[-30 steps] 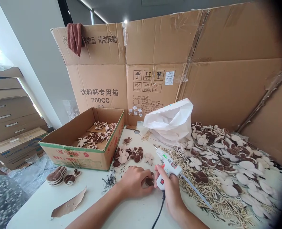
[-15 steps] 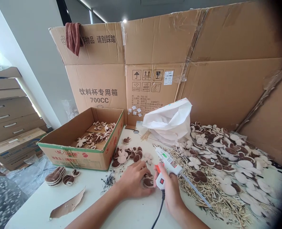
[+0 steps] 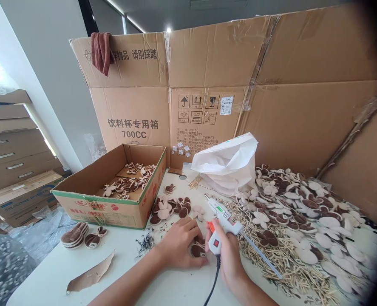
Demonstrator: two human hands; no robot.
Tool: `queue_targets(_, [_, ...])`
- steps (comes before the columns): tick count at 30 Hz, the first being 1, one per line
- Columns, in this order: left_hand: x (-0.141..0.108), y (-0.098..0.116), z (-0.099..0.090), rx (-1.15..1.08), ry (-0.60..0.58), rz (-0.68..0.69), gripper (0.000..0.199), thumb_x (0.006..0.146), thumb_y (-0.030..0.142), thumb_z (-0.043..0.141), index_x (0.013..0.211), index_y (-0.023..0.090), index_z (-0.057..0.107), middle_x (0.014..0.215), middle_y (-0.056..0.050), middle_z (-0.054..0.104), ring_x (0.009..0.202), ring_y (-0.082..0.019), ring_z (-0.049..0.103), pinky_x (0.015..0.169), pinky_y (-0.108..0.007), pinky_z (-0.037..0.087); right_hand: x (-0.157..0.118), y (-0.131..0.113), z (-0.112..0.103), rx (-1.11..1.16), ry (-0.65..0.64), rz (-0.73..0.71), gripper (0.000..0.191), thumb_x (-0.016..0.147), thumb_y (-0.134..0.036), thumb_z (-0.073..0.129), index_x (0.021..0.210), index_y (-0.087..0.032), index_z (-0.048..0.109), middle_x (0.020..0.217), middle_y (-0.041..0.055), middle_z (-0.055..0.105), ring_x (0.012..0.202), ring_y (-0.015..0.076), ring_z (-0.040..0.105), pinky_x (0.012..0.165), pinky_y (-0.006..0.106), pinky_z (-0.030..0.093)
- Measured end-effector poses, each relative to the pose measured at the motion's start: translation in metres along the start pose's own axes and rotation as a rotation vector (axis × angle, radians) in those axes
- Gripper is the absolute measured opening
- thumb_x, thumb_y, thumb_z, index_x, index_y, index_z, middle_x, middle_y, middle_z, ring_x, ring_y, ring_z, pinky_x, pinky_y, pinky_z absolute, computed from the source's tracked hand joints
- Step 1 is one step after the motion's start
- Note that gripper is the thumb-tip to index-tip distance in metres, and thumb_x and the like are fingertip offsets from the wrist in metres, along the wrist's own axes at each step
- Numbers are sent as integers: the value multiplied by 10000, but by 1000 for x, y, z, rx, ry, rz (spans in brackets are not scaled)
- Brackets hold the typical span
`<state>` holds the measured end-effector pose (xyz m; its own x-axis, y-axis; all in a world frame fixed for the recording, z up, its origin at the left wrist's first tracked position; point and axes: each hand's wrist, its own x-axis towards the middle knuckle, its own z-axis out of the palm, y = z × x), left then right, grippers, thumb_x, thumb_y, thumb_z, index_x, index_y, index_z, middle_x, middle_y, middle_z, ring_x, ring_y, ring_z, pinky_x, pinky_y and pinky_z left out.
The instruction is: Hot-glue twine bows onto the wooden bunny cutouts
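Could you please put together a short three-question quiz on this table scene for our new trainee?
1. Multiple choice: which hand holds the glue gun? A left, B right, C neither.
2. True or false: the open cardboard box holds brown-and-cream pieces.
3. Short answer: what is the left hand touching?

Key: 1 B, the right hand; 2 true; 3 a brown-and-cream piece.
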<state>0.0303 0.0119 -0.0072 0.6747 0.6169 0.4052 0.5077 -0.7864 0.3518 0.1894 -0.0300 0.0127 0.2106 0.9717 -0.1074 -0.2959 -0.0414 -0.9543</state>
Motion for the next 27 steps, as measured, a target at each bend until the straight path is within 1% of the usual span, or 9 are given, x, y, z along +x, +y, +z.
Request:
queue_targets(5, [0, 3, 1, -46, -21, -40, 399, 662, 471, 823, 904, 225, 623, 856, -10, 659, 794, -200, 599, 719, -306, 399, 2, 2, -2, 20, 6, 5, 505, 819, -635, 703, 557, -226, 564, 482, -5, 512, 525, 177, 502, 628, 329, 451])
queue_targets(9, [-1, 4, 3, -125, 0, -180, 260, 734, 311, 750, 953, 238, 631, 795, 29, 689, 627, -135, 555, 590, -258, 336, 0, 0, -1, 49, 25, -1, 465, 806, -625, 723, 610, -223, 598, 521, -3, 539, 516, 176, 504, 592, 328, 448])
queue_targets(12, [0, 3, 1, -139, 42, -291, 81, 784, 228, 665, 844, 221, 610, 661, 43, 628, 535, -112, 471, 542, -246, 302, -4, -6, 2, 37, 60, -12, 443, 789, -630, 733, 689, -208, 640, 536, -6, 551, 495, 168, 494, 540, 312, 414])
queue_targets(16, [-10, 10, -13, -155, 159, -385, 117, 853, 275, 641, 797, 213, 560, 618, 42, 576, 550, -124, 472, 545, -241, 338, -8, -11, 6, 55, 75, -22, 460, 763, -650, 739, 757, -198, 653, 546, -15, 552, 462, 152, 467, 500, 303, 399])
queue_targets(19, [-32, 27, -32, -212, 224, -414, 148, 944, 326, 578, 848, 214, 573, 684, 18, 622, 580, -130, 518, 545, -236, 386, -9, -12, 6, 66, 53, -48, 448, 783, -641, 728, 751, -203, 640, 544, -26, 526, 460, 142, 462, 481, 292, 391])
queue_targets(22, [-56, 45, -62, -194, 276, -397, 208, 1018, 336, 490, 899, 216, 610, 774, -11, 660, 612, -132, 566, 562, -235, 439, -8, -8, 5, 71, 20, -32, 452, 797, -639, 719, 720, -203, 628, 571, -21, 532, 471, 135, 464, 466, 283, 383])
queue_targets(23, [-62, 49, -75, -136, 350, -372, 188, 1019, 328, 492, 938, 219, 623, 785, -15, 664, 619, -136, 578, 581, -241, 459, -8, -6, 4, 76, 11, -17, 459, 792, -643, 723, 713, -201, 627, 583, -17, 540, 477, 134, 466, 463, 281, 385])
queue_targets(25, [-70, 52, -106, 75, 558, -298, 127, 991, 278, 540, 1048, 223, 639, 859, -34, 694, 680, -153, 629, 619, -255, 491, -7, -1, 4, 72, 1, 0, 465, 779, -647, 736, 717, -196, 639, 574, -18, 537, 478, 134, 465, 462, 277, 386])
queue_targets(27, [-72, 48, -139, 298, 846, -180, 73, 933, 249, 616, 987, 221, 656, 869, -42, 695, 747, -181, 664, 667, -286, 515, -6, 3, 3, 52, 5, 0, 480, 801, -663, 709, 735, -190, 654, 546, -21, 529, 468, 132, 463, 467, 274, 379])
